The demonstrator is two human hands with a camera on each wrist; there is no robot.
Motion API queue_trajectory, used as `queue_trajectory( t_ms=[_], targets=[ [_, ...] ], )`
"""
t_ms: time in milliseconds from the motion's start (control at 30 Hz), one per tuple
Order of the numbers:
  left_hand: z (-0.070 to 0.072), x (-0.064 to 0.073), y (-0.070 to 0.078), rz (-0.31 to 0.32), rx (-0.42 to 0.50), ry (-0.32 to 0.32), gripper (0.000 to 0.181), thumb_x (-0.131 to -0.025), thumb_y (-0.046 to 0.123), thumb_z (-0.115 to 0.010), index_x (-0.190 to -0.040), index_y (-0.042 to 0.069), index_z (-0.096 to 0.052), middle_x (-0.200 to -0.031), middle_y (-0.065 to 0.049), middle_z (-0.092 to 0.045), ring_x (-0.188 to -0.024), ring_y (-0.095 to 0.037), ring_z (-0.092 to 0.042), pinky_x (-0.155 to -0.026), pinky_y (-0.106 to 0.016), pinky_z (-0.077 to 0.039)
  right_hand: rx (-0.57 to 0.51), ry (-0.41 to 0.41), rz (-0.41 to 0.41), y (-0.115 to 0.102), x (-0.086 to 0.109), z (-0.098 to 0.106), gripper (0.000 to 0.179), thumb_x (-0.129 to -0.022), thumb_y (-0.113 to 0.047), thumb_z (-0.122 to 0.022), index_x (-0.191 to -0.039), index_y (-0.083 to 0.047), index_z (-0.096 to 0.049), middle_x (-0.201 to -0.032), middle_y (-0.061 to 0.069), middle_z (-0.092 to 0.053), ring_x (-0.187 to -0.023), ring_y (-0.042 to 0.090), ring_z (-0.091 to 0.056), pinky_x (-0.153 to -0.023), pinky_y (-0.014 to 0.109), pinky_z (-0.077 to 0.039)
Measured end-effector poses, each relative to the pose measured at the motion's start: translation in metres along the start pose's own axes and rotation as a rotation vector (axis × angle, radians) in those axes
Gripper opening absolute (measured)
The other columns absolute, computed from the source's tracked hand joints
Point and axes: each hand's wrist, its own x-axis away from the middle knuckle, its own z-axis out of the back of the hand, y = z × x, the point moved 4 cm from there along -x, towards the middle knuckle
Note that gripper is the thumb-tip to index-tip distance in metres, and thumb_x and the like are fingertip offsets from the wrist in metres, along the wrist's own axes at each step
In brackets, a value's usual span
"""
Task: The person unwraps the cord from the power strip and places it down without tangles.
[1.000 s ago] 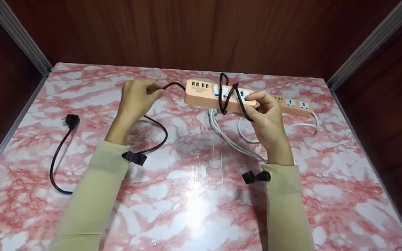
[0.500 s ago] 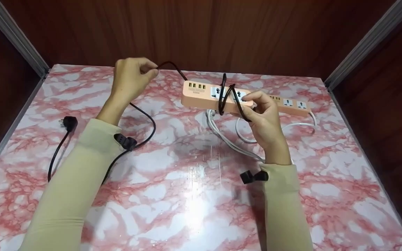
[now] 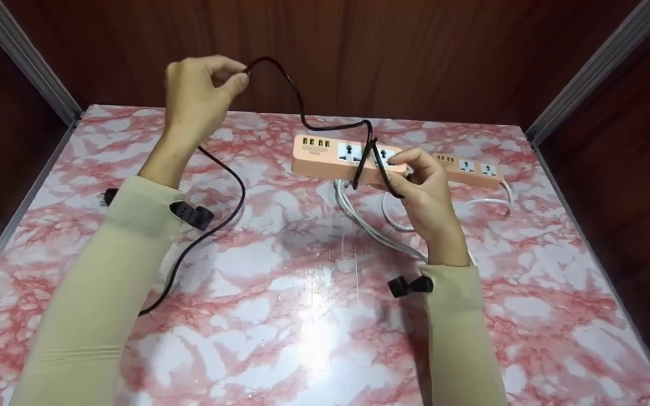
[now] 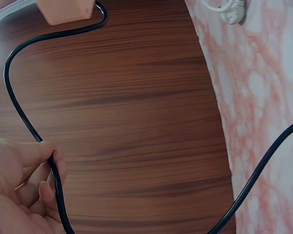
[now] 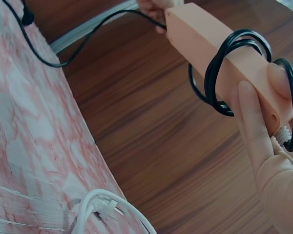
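An orange power strip [image 3: 320,155] with white sockets and USB ports is held above the table by my right hand [image 3: 429,203], fingers and thumb around its right end. Its black cord [image 3: 301,104] leaves that right end and loops around the strip's body, as the right wrist view shows with the cord coils [image 5: 212,80]. My left hand [image 3: 198,98], raised to the upper left, pinches the cord between thumb and fingers; the left wrist view shows the pinched cord [image 4: 19,109] curving up to the strip. The black plug [image 3: 110,196] lies at the left, partly behind my sleeve.
A second orange power strip [image 3: 474,172] lies at the back right of the marbled table [image 3: 280,349], with a white cord [image 3: 373,234]. Its white plug [image 5: 105,207] shows in the right wrist view. A brown wood-grain panel [image 3: 415,56] stands behind the table.
My left hand has risen and moved left with the cord, and a turn of cord has come off the strip's left part. The right hand and strip have barely moved.
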Motion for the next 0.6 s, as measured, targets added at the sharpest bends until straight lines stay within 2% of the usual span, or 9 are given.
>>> queue_trajectory(
  t_ms=[267,333,500,600],
  targets=[
    [0.020,-0.003,0.015,-0.045,0.058,0.066,0.022,-0.103,0.034,-0.073,-0.118,0.021,-0.083,-0.106,0.003,-0.081,-0.084,-0.002,-0.060,-0.079,-0.020,-0.043,-0.006,0.010,-0.004,0.000,0.000,-0.001,0.023,-0.089,0.018,-0.071,-0.098,-0.004,-0.072,-0.105,0.010,-0.063,-0.082,0.014,-0.066,-0.076,0.025,-0.061],
    [0.024,-0.002,0.018,-0.068,0.073,0.075,0.022,-0.103,0.033,-0.073,-0.117,0.020,-0.084,-0.105,0.003,-0.081,-0.081,-0.001,-0.060,-0.077,-0.019,-0.043,-0.003,0.026,-0.002,0.000,0.000,-0.001,0.024,-0.090,0.018,-0.070,-0.098,-0.004,-0.072,-0.105,0.010,-0.063,-0.081,0.014,-0.065,-0.076,0.024,-0.060],
    [0.033,0.001,0.028,-0.150,0.096,0.100,0.019,-0.102,0.030,-0.075,-0.114,0.019,-0.085,-0.101,0.003,-0.081,-0.074,-0.001,-0.057,-0.073,-0.019,-0.041,-0.009,0.055,0.005,-0.001,-0.001,0.003,0.022,-0.091,0.019,-0.068,-0.099,-0.002,-0.070,-0.105,0.011,-0.063,-0.082,0.015,-0.067,-0.079,0.030,-0.063],
    [0.039,0.002,0.031,-0.167,0.127,0.113,0.017,-0.100,0.029,-0.077,-0.111,0.019,-0.085,-0.098,0.006,-0.081,-0.073,0.000,-0.059,-0.072,-0.018,-0.041,0.001,0.071,0.011,0.000,-0.001,0.003,0.022,-0.091,0.020,-0.067,-0.099,-0.001,-0.070,-0.105,0.012,-0.063,-0.083,0.017,-0.069,-0.080,0.035,-0.064]
  ],
)
